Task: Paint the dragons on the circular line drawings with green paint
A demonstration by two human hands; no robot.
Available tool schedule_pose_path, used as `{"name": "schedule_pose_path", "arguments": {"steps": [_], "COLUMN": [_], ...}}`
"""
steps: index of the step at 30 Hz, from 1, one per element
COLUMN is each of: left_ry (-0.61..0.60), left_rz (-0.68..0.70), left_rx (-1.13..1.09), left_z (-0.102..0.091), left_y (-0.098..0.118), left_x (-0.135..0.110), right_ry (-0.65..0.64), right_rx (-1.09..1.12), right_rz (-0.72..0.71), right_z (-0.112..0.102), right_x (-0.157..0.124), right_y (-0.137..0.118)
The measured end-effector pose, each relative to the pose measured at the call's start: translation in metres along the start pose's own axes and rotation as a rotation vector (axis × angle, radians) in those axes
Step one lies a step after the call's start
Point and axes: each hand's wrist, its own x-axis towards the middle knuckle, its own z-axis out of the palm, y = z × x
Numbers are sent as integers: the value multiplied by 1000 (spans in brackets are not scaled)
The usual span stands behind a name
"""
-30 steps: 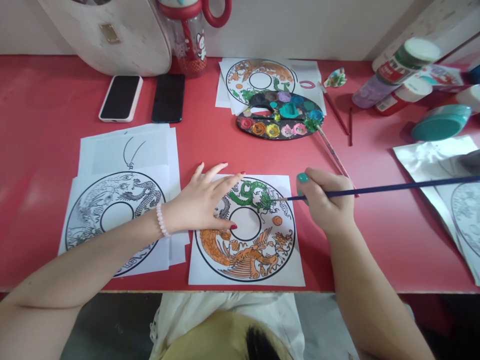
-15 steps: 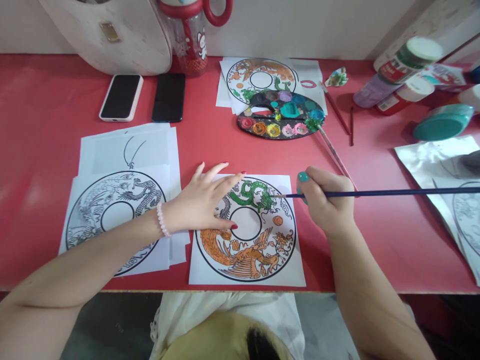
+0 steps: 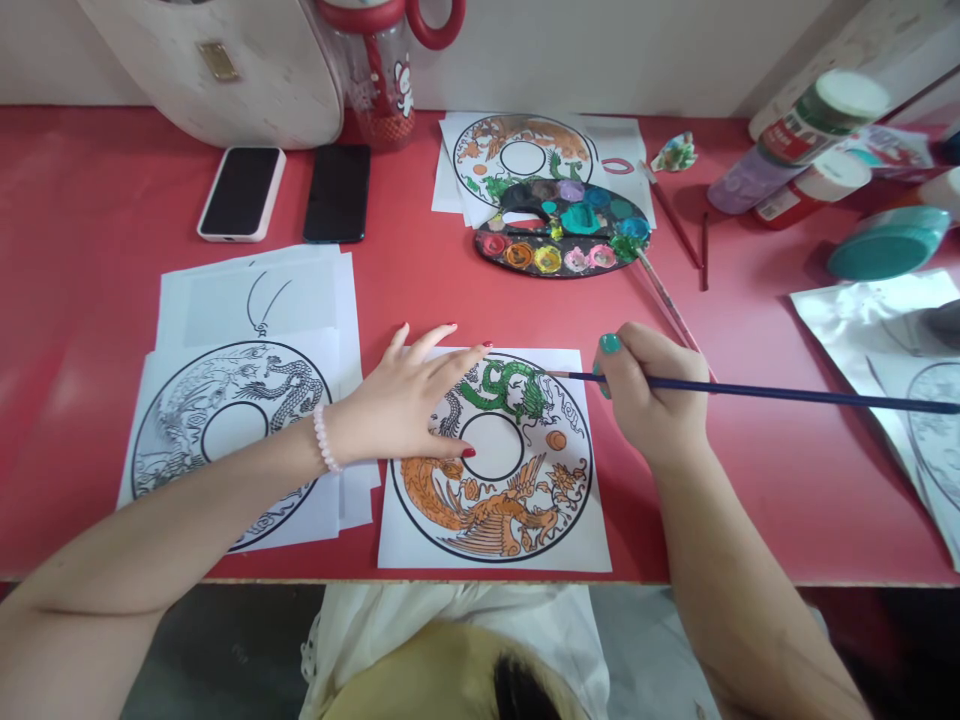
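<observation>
likely painting dragon [image 3: 517, 388]; right hand [image 3: 660, 395] clenched round brush [image 3: 780, 393], left hand [image 3: 401, 405] splayed on sheet [image 3: 491, 447]; next stroke probably wants steadiness.

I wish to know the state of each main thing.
White sheet with round dragon drawing, partly painted
Long blue paintbrush, held by right hand
Left hand, spread over sheet
Black oval palette, holding paints
White paper stack, visible drawing uncoloured
White-edged phone, screen dark
Black rectangular phone, screen dark
Clear red-lidded bottle, upright

pink beaded bracelet [image 3: 326, 438], red nails [image 3: 469, 453], teal nails [image 3: 610, 343]
</observation>
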Motion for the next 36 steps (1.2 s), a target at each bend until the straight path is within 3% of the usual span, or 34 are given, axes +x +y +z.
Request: {"name": "schedule_pose_path", "arguments": {"steps": [36], "left_ry": [-5], "left_rz": [-5], "left_rx": [-13], "left_z": [-1], "left_y": [0], "left_x": [-1], "right_ry": [13], "right_rx": [2], "right_rz": [50], "right_z": [0], "right_x": [-2], "right_y": [-2]}}
